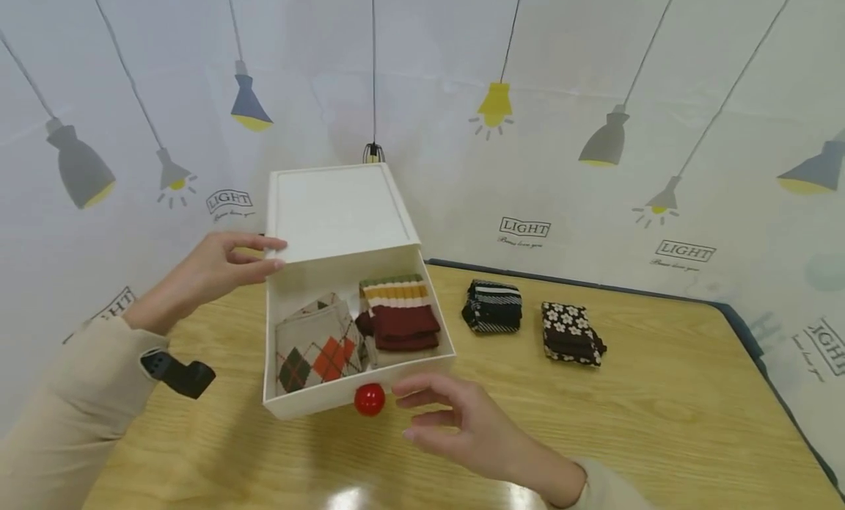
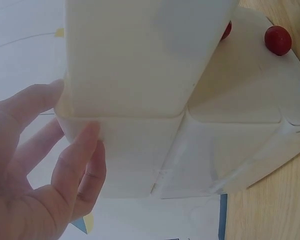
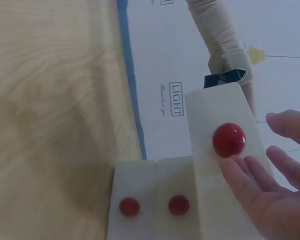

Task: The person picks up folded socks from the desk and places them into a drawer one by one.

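Note:
A white drawer unit [image 1: 339,209] stands on the table with its top drawer [image 1: 317,403] pulled out toward me. Inside lie folded argyle socks [image 1: 317,348] on the left and folded maroon socks with striped cuffs [image 1: 401,315] on the right. At the unit's front left corner, my left hand [image 1: 221,264] rests its fingertips on the top edge and side; the left wrist view shows its fingers [image 2: 72,160] against the side wall. Close to the drawer's round red knob [image 3: 228,140] hovers my right hand [image 1: 465,425], fingers spread and loosely bent, gripping nothing.
Right of the unit sit folded black-and-white striped socks [image 1: 494,306] and folded black flowered socks [image 1: 571,334]. Two more drawer fronts with red knobs [image 3: 179,205] show below the pulled-out drawer. A lamp-printed curtain [image 1: 436,128] hangs behind the wooden table [image 1: 660,378].

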Motion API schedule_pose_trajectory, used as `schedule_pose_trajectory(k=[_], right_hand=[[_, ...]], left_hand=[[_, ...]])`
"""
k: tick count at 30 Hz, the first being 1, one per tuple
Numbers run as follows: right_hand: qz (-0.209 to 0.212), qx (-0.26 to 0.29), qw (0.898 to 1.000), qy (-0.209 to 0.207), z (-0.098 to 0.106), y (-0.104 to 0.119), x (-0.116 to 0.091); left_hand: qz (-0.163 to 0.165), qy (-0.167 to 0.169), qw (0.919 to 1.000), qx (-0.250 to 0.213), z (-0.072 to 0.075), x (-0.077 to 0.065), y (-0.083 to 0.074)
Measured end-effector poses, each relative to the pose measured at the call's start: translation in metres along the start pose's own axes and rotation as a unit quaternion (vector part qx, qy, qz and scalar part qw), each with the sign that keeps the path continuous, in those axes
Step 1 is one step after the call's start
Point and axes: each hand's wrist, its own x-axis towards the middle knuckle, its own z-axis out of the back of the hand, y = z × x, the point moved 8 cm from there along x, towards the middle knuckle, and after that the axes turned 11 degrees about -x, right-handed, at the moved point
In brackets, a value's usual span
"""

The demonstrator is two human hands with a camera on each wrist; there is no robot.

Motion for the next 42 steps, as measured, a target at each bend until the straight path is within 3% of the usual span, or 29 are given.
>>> schedule_pose_trajectory(k=[11,20,29,38,42], right_hand=[[0.03,0.09,0.988,-0.119,-0.025,-0.024,-0.001],[0.09,0.098,0.961,-0.24,-0.029,-0.026,0.0],[0.094,0.096,0.952,-0.275,-0.032,-0.027,0.004],[0.072,0.102,0.951,-0.284,-0.027,-0.028,0.015],[0.038,0.111,0.952,-0.282,-0.023,-0.033,0.023]], left_hand=[[0.007,-0.008,0.9999,0.008,0.0,-0.001,0.003],[0.001,-0.004,1.0,-0.002,-0.001,-0.002,0.0],[0.002,-0.009,1.0,-0.003,0.0,-0.002,0.002],[0.012,-0.005,0.9999,0.001,0.0,-0.002,0.004],[0.008,-0.004,1.0,0.003,-0.001,-0.002,0.003]])
